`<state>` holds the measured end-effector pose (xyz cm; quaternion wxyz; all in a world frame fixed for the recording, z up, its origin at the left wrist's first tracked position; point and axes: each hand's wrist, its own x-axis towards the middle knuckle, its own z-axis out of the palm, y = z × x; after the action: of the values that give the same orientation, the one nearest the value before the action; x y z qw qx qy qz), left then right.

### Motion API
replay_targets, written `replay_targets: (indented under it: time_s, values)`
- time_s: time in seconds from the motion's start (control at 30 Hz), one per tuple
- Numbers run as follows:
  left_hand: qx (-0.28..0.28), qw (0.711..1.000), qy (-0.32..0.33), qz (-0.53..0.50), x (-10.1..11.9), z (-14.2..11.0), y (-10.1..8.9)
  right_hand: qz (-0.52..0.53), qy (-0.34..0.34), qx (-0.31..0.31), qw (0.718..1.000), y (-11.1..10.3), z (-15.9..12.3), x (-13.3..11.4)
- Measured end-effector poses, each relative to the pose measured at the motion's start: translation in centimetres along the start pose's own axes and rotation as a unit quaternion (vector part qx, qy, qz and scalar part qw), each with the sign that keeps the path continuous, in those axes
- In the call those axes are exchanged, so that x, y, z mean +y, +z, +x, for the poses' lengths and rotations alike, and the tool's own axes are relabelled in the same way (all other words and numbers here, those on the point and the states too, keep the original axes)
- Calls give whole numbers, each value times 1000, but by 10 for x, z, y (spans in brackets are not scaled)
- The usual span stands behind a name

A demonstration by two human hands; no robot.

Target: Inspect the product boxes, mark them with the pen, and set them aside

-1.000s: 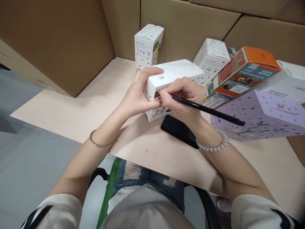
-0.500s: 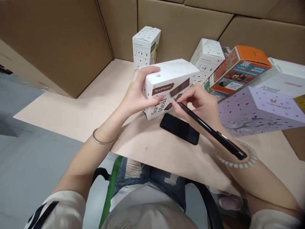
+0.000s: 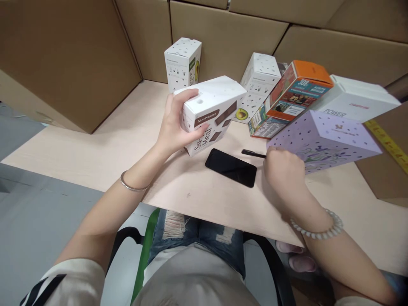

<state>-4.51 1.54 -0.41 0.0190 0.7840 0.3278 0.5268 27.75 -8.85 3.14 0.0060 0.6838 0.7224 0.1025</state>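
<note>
With thumb in front and fingers over the top, my left hand (image 3: 178, 121) grips the left end of a white NutriMotion box (image 3: 219, 95). Its printed side, with brown chocolate pieces, faces me, and the box stands slightly tilted on the table. Over to the right, my right hand (image 3: 285, 172) is closed at one end of a black pen (image 3: 254, 153), low over the table. The pen's other end points left, and its held end is hidden by the fingers. A black phone (image 3: 231, 167) lies face up between the box and my right hand.
A purple box (image 3: 338, 140) stands just beyond my right hand. Behind it are a white POWER box (image 3: 353, 97), an orange box (image 3: 296, 89) and a white dotted box (image 3: 259, 78). Another dotted box (image 3: 181, 63) stands behind the held one. Large cartons (image 3: 229, 46) wall the table (image 3: 197, 204).
My right hand has moved away from the white box, right and down to the table, taking the pen along and turning it round. My left hand keeps its grip. The view has shifted rightward.
</note>
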Motion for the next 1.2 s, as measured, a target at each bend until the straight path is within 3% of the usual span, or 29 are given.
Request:
replay_targets:
  time_s: [0.3,0.57,0.87,0.97,1.07,1.2]
  values:
    - [-20,1000,2,-10,3,1,-2,-47,-9,-98,994,-22,-1,-19]
    - [-40,998,3,-39,-2,0,-3,-18,-37,-111,993,-8,1,-19]
    - [-54,997,10,-54,-14,-1,-2,49,-43,-139,988,-8,5,-11]
    - [-54,997,17,-49,-14,0,-2,68,-41,-116,990,-7,3,-12]
    - [-56,997,24,-42,-10,0,-3,107,-85,-79,987,-9,0,-15]
    - [-56,997,32,-30,-3,1,-5,132,-167,-122,970,-7,-3,-16]
